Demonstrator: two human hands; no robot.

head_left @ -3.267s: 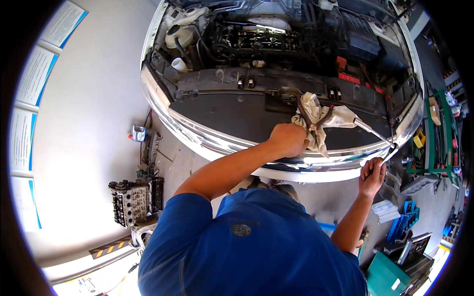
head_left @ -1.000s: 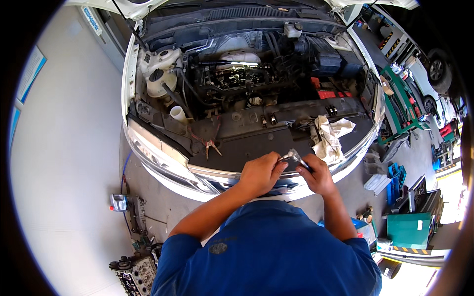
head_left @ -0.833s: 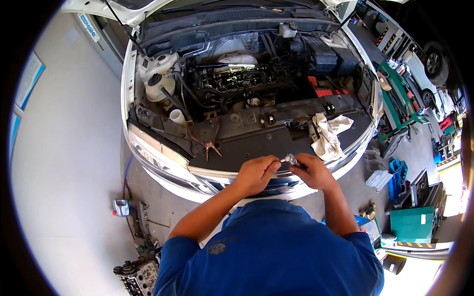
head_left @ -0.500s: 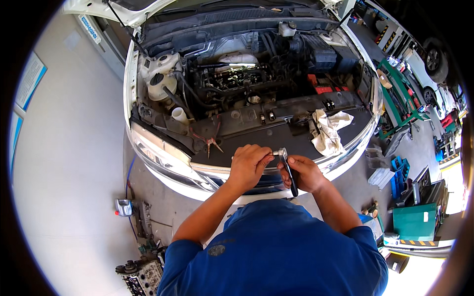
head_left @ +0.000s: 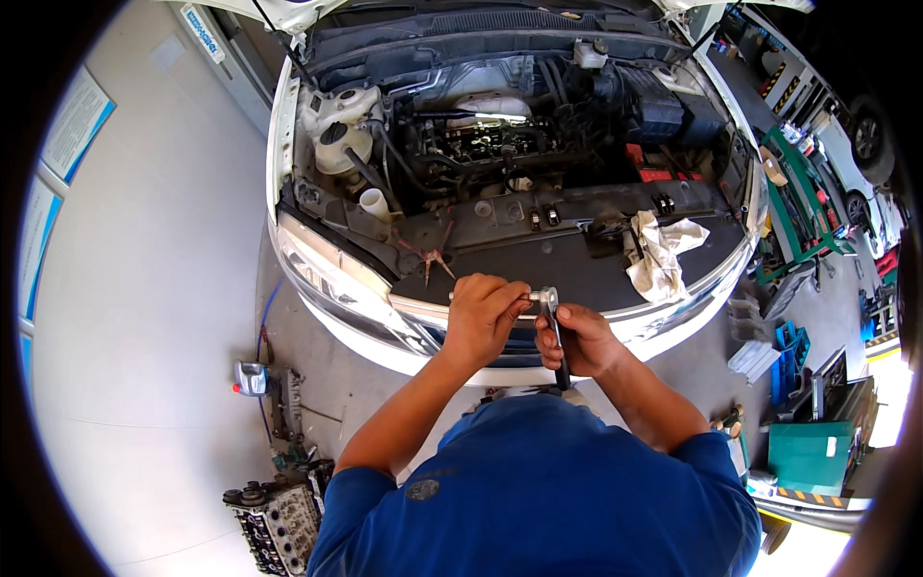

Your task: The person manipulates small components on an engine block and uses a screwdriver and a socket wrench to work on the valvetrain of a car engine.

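Note:
Both hands meet over the front edge of a white car (head_left: 404, 361) with its bonnet raised. In my right hand (head_left: 588, 338) is a ratchet wrench (head_left: 553, 322), its round silver head up and its black handle pointing down toward me. My left hand (head_left: 484, 315) is closed round a metal extension bar (head_left: 532, 296) that joins the ratchet head; most of the bar is hidden by the fingers. Beyond the left hand, red-handled pliers (head_left: 435, 258) lie on the black front panel. Past my right hand rests a crumpled off-white rag (head_left: 661, 255).
The open engine (head_left: 495, 139) lies ahead, with a long lit bar (head_left: 495, 118) across it. A white wall (head_left: 144, 317) stands left. On the floor are a grey bottle (head_left: 252, 378) and a cylinder head (head_left: 279, 524). At right are a green tool cart (head_left: 803, 197) and a green box (head_left: 810, 458).
The view has shifted, so the car appears farther right and slightly lower. The ratchet handle has swung a little toward upright. Both hands keep their hold.

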